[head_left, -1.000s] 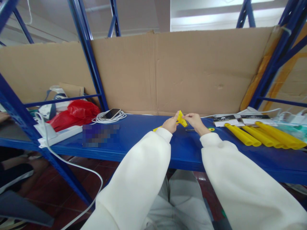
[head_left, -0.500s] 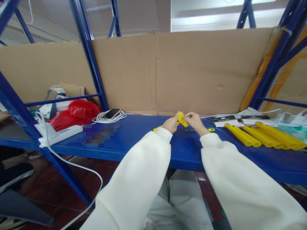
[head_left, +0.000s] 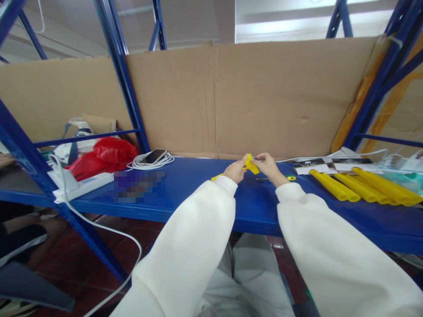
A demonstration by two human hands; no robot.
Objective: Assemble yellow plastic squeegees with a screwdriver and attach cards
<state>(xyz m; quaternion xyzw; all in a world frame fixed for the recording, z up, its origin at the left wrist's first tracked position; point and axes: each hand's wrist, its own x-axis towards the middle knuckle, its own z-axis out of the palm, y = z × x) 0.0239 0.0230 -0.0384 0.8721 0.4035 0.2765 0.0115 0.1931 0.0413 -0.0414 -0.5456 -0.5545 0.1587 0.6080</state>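
My left hand (head_left: 235, 171) is closed round a yellow scraper-like tool (head_left: 253, 167). Its wide head points up and right, and the end of its handle pokes out at the left below my fingers. At the upper edge of that head, my right hand (head_left: 267, 166) pinches with thumb and forefinger; a small greyish sliver shows there, too small to name. Under my right wrist a screwdriver (head_left: 291, 178) with a yellow-green handle lies on the blue shelf top (head_left: 191, 189), its thin shaft pointing left.
Several yellow tubes (head_left: 335, 187) lie at the right, beside black-and-white cards (head_left: 310, 166). Left are a phone (head_left: 155, 156) on a coiled white cable (head_left: 135, 165), a power strip (head_left: 87, 185) and a red bag (head_left: 110, 152). Cardboard (head_left: 280, 97) stands behind. Another person's leg shows lower left.
My right hand has shifted very slightly at the head of the yellow tool, and the greyish sliver shows a little more. My left hand keeps its hold.
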